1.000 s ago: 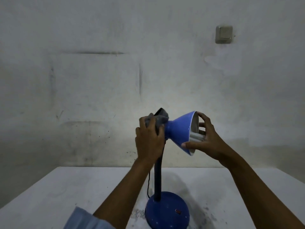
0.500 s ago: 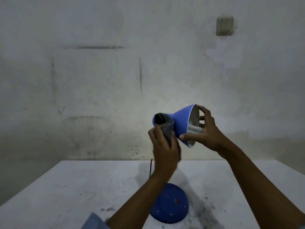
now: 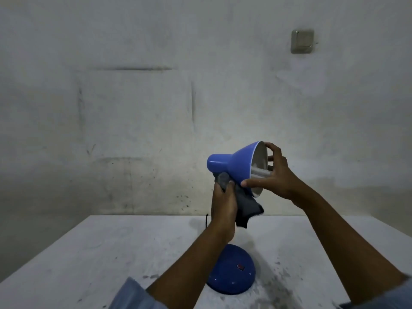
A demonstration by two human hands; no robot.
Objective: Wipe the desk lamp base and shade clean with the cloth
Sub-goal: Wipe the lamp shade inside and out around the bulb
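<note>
- Fingers [image 3: 270, 150] of the right hand [image 3: 276, 177] are spread across the open mouth of the shade [image 3: 239, 166], thumb under the lower rim, steadying it right of centre frame.
- Left hand [image 3: 224, 204] is curled round a dark cloth [image 3: 247, 206], bunched under the neck end of the shade; a loose tail hangs below.
- Shade: judged light, rigid and smooth, likely slippery; the rim grip looks sound. The pale tube bulb [image 3: 260, 172] inside appears fragile; keep fingers off it.
- Cloth: soft and limp; a bunched grip suits it.
- Base [image 3: 231, 275] sits on the table [image 3: 89, 264], lower centre; judged heavier, stable, not yet being wiped.
- Stem hidden behind the left forearm.
</note>
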